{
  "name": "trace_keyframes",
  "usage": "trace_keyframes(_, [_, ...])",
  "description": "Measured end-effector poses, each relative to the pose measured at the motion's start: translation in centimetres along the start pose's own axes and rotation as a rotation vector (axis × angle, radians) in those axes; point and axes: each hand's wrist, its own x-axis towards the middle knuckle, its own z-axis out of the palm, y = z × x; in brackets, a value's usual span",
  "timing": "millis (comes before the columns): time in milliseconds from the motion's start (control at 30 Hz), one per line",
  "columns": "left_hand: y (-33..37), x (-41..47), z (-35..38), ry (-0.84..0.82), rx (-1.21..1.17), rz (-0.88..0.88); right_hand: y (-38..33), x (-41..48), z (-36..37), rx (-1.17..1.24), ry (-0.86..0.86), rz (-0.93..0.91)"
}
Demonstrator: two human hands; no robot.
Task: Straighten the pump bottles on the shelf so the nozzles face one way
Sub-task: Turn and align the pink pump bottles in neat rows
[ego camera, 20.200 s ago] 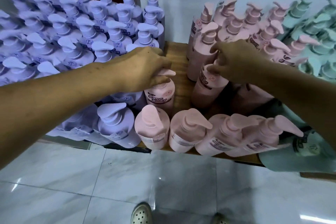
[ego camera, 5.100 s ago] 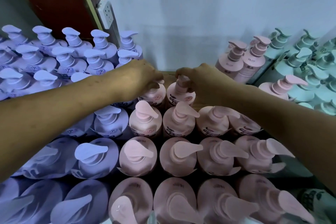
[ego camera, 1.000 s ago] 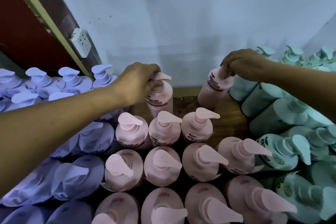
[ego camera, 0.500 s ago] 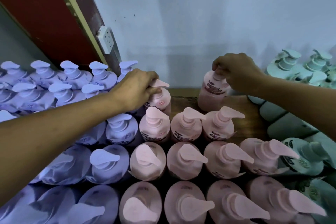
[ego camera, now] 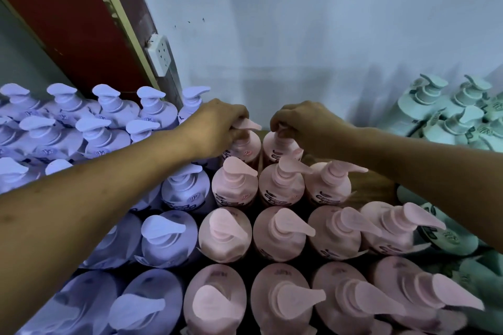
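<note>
On a wooden shelf (ego camera: 377, 187) crowded with lilac bottles (ego camera: 68, 139) at 9 o'clock, pink bottles (ego camera: 283, 234) at 6 and green bottles (ego camera: 441, 117) at 3, a person's left hand (ego camera: 217, 128) and right hand (ego camera: 302, 125) each grasp a pump (ego camera: 251, 125) atop the rear pair (ego camera: 246, 149), side by side at the pink block's 12 o'clock.

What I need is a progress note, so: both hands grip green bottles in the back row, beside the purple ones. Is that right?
Not green. In the head view the left hand and right hand grip the pumps of the left pink bottle and the right pink bottle in the back row, beside the purple bottles. The green bottles stand untouched at far right.
</note>
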Motion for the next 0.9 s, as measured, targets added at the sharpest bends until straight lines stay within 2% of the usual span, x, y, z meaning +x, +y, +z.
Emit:
trace_keyframes(233, [0.2, -0.1, 0.1, -0.002, -0.01, -0.055, 0.2, -1.0, -0.4, 0.036, 0.03, 0.064])
trace_keyframes(433, [0.5, -0.4, 0.3, 0.016, -0.036, -0.089, 0.0, -1.5, -0.2, 0.197, 0.107, 0.135])
trace_keyframes(567, [1.1, -0.8, 0.1, 0.022, -0.093, -0.134, 0.2, -2.5, -0.7, 0.254, -0.002, 0.203])
trace_keyframes(633, [2.0, -0.9, -0.6, 0.041, -0.122, -0.144, 0.4, -3.6, -2.4, 0.283, 0.025, 0.247])
trace_keyframes(767, [6.9, -1.6, -1.6, 0.164, -0.218, -0.032, 0.6, -9.0, -7.0, 0.265, 0.31, 0.338])
trace_keyframes(833, [10.8, -2.1, -1.8, 0.172, -0.298, 0.069, 0.1, -13.5, -8.7, 0.205, 0.318, 0.375])
trace_keyframes(900, [14.6, -2.5, -1.6, 0.136, -0.367, 0.157, -1.0, -17.9, -9.3, 0.2, 0.243, 0.427])
